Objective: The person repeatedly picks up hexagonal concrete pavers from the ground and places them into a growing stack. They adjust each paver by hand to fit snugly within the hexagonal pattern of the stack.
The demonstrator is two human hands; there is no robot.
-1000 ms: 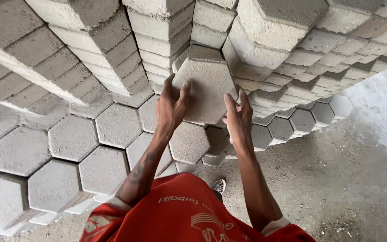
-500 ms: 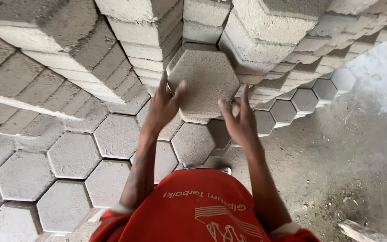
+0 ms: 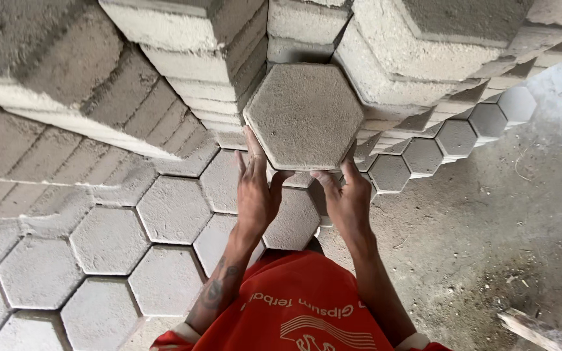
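Tall stacks of grey hexagonal concrete paving blocks [image 3: 131, 71] fill the top of the view and lean over the person. They stand on both sides of a narrow gap, one stack on the left and one stack [image 3: 437, 58] on the right, so the way up is closed from both sides. Under them a low layer of the same grey hexagonal blocks [image 3: 108, 240] lies flat, edge against edge like a honeycomb, and covers the left half of the ground. A row of smaller-looking hexagonal blocks [image 3: 450, 140] runs along the foot of the right stack toward the upper right corner. The bare grey dusty concrete floor [image 3: 489, 247] takes the right side, and a rough piece of wood [image 3: 541, 331] lies at its lower right edge.

The person wears an orange shirt with white print [image 3: 300, 305], seen at the bottom edge.

One grey hexagonal concrete block [image 3: 304, 117] is held up in the gap between the two stacks, its flat face turned to the camera. It touches or nearly touches the stack edges around it; I cannot tell which. The left hand [image 3: 255, 192] presses its open fingers on the lower left edge of this block. The right hand [image 3: 346, 198] grips the lower right edge, fingers curled under it.
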